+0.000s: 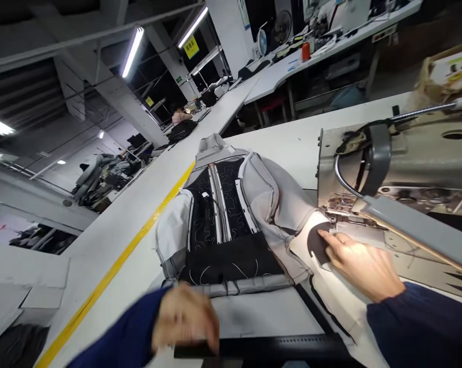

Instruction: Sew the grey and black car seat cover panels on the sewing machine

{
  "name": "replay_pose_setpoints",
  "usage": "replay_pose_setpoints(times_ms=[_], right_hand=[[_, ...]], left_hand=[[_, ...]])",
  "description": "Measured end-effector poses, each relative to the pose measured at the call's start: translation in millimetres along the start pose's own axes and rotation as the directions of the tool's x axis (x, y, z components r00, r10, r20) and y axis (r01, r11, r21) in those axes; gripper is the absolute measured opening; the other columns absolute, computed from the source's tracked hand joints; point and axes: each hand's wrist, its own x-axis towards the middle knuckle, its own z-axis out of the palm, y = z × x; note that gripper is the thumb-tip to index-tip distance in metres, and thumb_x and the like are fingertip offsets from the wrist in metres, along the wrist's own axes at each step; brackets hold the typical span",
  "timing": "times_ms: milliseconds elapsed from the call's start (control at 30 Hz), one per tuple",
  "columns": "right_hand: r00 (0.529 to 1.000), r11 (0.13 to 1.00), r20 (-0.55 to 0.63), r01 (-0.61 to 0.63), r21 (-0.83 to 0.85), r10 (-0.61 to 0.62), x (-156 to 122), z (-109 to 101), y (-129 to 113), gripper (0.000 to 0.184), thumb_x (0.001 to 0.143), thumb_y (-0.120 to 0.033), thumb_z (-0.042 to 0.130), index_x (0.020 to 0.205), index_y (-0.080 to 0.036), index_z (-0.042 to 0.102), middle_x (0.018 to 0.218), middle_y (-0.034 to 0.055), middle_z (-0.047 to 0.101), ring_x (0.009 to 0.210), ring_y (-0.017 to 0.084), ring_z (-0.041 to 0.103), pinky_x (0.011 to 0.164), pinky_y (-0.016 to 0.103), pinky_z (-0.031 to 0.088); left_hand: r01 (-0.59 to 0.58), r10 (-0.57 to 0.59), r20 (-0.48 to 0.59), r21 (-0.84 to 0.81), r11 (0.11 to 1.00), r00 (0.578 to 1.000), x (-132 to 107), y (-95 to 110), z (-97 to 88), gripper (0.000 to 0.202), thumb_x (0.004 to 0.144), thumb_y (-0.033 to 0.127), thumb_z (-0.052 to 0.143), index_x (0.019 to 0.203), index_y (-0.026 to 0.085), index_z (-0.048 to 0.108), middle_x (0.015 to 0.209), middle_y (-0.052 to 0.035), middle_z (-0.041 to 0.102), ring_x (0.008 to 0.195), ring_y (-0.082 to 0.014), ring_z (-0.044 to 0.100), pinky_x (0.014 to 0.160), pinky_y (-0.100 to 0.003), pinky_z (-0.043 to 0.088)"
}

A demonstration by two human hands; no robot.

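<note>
A grey and black quilted seat cover (231, 220) lies spread on the white worktable (131, 240), one corner drawn toward the sewing machine (403, 168). My right hand (359, 263) rests on a small black fabric patch (318, 244) beside the needle area, fingers closed and pressing the fabric down. My left hand (185, 317) is blurred by motion near the cover's lower edge, above a black strip (277, 348) at the table's front; its fingers cannot be made out.
A yellow line (139, 235) runs along the table's left side. Long white tables with fans, papers and fabric piles stretch to the back. A person sits far off at the table's end (180, 116). A cardboard box (445, 71) stands at the right.
</note>
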Motion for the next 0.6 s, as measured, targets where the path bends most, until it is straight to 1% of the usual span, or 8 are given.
replay_pose_setpoints(times_ms=[133,167,233,333,400,467,533,600], right_hand=[[0.995,1.000,-0.099,-0.026,-0.005,0.025,-11.7,-2.4,10.3,0.034,0.090,-0.025,0.040,0.111,-0.019,0.065,0.085,0.0089,0.068,0.046,0.017,0.053,0.036,0.027,0.022],[0.993,0.999,-0.114,-0.036,0.016,0.037,-16.5,-4.5,12.8,0.034,0.090,-0.025,0.039,0.111,-0.020,0.065,0.085,0.0082,0.068,0.047,0.017,0.053,0.036,0.027,0.024],[0.988,0.996,-0.133,-0.065,0.055,0.072,-28.3,-11.6,15.6,0.034,0.090,-0.025,0.038,0.114,-0.019,0.063,0.081,0.0063,0.065,0.049,0.017,0.053,0.037,0.028,0.030],[0.985,0.991,-0.145,-0.080,0.111,0.096,-48.9,-26.8,13.8,0.035,0.092,-0.022,0.037,0.118,-0.017,0.060,0.075,0.0043,0.060,0.053,0.016,0.054,0.045,0.029,0.038],[0.984,0.985,-0.148,-0.073,0.157,0.096,-61.8,-36.6,11.5,0.034,0.093,-0.020,0.038,0.121,-0.018,0.057,0.073,0.0031,0.058,0.055,0.015,0.053,0.050,0.028,0.040],[0.988,0.977,-0.137,-0.042,0.209,0.072,-71.9,-43.6,10.8,0.035,0.093,-0.020,0.038,0.125,-0.021,0.053,0.075,0.0030,0.057,0.058,0.015,0.053,0.054,0.028,0.041],[0.992,0.968,-0.129,0.021,0.251,0.012,-78.0,-47.2,10.5,0.035,0.094,-0.019,0.040,0.128,-0.022,0.050,0.078,0.0035,0.058,0.062,0.015,0.055,0.058,0.028,0.042],[0.988,0.954,-0.134,0.107,0.278,-0.072,-80.0,-48.7,7.2,0.036,0.093,-0.018,0.042,0.128,-0.020,0.048,0.079,0.0033,0.057,0.062,0.014,0.054,0.058,0.028,0.041]], left_hand=[[0.108,-0.067,-0.190,0.212,0.971,0.979,56.1,-71.8,-14.2,0.034,0.096,0.037,0.038,0.109,0.019,0.063,0.110,-0.0123,0.062,0.099,-0.0226,0.056,0.084,-0.038,0.044],[0.094,-0.043,-0.161,0.324,0.941,0.986,76.1,-92.4,-13.1,0.036,0.095,0.042,0.039,0.107,0.018,0.063,0.111,-0.0132,0.061,0.100,-0.0239,0.054,0.083,-0.039,0.041],[-0.055,0.062,-0.001,0.457,0.888,0.998,111.5,-128.8,-3.0,0.045,0.092,0.055,0.041,0.097,0.016,0.063,0.102,-0.0125,0.062,0.091,-0.0224,0.053,0.077,-0.036,0.038],[-0.210,0.183,0.104,0.511,0.833,0.978,132.2,-164.8,23.4,0.060,0.086,0.070,0.036,0.081,0.015,0.060,0.082,-0.0091,0.061,0.074,-0.0183,0.048,0.064,-0.031,0.031],[-0.215,0.220,0.051,0.513,0.831,0.974,119.0,-177.5,35.6,0.068,0.082,0.076,0.028,0.074,0.015,0.057,0.072,-0.0073,0.057,0.067,-0.0171,0.044,0.060,-0.031,0.026],[-0.164,0.199,-0.018,0.493,0.854,0.980,89.8,-183.2,33.9,0.071,0.081,0.078,0.022,0.066,0.016,0.054,0.065,-0.0058,0.054,0.064,-0.0163,0.040,0.058,-0.030,0.025],[-0.047,0.091,-0.078,0.447,0.893,0.993,53.3,-181.9,16.0,0.071,0.081,0.079,0.022,0.060,0.017,0.049,0.060,-0.0040,0.049,0.062,-0.0153,0.038,0.059,-0.029,0.026],[0.155,-0.106,-0.147,0.374,0.914,0.983,19.1,-172.6,-13.6,0.070,0.079,0.082,0.028,0.057,0.017,0.044,0.058,-0.0016,0.044,0.062,-0.0140,0.037,0.061,-0.026,0.029]])
